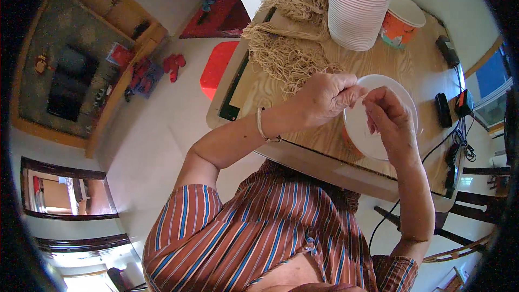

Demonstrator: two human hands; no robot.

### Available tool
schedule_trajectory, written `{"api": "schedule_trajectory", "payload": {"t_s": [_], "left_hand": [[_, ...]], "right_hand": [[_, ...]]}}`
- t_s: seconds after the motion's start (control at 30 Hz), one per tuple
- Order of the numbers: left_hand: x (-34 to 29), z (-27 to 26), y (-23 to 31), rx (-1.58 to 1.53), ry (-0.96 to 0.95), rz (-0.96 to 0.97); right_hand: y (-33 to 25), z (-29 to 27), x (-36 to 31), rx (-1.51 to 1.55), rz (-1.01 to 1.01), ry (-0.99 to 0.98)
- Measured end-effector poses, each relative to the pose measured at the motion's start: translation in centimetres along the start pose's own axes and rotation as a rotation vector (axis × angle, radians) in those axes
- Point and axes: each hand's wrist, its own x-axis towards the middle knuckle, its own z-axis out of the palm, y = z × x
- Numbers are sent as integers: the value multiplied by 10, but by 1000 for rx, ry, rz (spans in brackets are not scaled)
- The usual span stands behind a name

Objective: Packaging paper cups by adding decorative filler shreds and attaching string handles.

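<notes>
My left hand (333,96), with a bangle on its wrist, is closed in a pinch at the left rim of a white-lined paper tub (372,145). Over that same tub, my right hand (391,116) pinches too, its fingertips close to the left ones. Whatever lies between the fingers is too small to make out. Some of the tub's orange outer wall shows below its left side. Just beyond my left hand spreads a tangled heap of tan stringy strands (292,54), lying on the wood-patterned table (321,143).
A tall stack of white tubs (359,8) stands at the back, beside an orange patterned tub (401,20). Black adapters (444,109) and cables line the right edge. A red stool (217,69) is left of the table; dark chairs (478,205) stand to the right.
</notes>
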Motion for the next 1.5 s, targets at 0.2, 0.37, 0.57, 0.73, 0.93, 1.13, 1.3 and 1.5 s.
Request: {"api": "schedule_trajectory", "payload": {"t_s": [0.2,0.37,0.57,0.73,0.93,1.13,1.3,1.5], "left_hand": [[10,8,13,18,-59,-152],[11,6,10,-108,-168,-144],[13,1,5,-77,-200,-133],[12,0,7,-68,-203,-189],[16,0,4,79,-177,-163],[27,-3,-7,81,-142,-145],[43,-4,-21,39,-151,-114],[62,-10,-37,192,-185,6]], "right_hand": [[6,-13,-2,-72,-25,68],[10,-18,-4,-107,-27,87],[12,-19,-5,-64,-4,86],[15,-17,-7,-170,-8,72],[32,-11,-2,-507,-329,186],[14,-11,7,-515,-134,148],[22,-17,24,-472,-252,196],[23,-32,47,-212,55,129]]}}
